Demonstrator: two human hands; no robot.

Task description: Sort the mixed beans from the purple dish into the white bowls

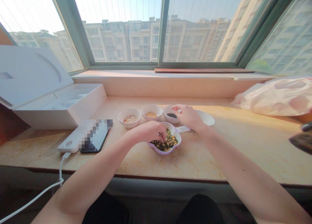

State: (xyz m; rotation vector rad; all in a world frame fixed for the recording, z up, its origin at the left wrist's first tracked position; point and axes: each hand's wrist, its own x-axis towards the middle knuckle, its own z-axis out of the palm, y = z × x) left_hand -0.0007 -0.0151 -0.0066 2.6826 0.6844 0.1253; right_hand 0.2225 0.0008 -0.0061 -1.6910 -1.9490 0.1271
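Note:
My left hand [147, 132] dips its bunched fingertips into a mix of green, yellow and dark beans [165, 143] in a lilac-rimmed, flower-shaped white dish [162, 152]. Whether those fingers pinch anything is hidden. My right hand [187, 117] rests its fingers over the rim of a small white bowl of black beans [172, 115], holding nothing visible. Two more white bowls stand to the left of it, one of yellow grains [151, 114] and one of pale nut pieces [129, 119]. A white label [182, 129] lies under my right hand.
A white plate [207, 117] sits behind my right hand on the stone counter [248, 152]. Left of the bowls are a phone [97, 140] on a white power bank [69, 143] with a cable, and an open white box [58, 110]. A plastic bag [273, 97] lies at right.

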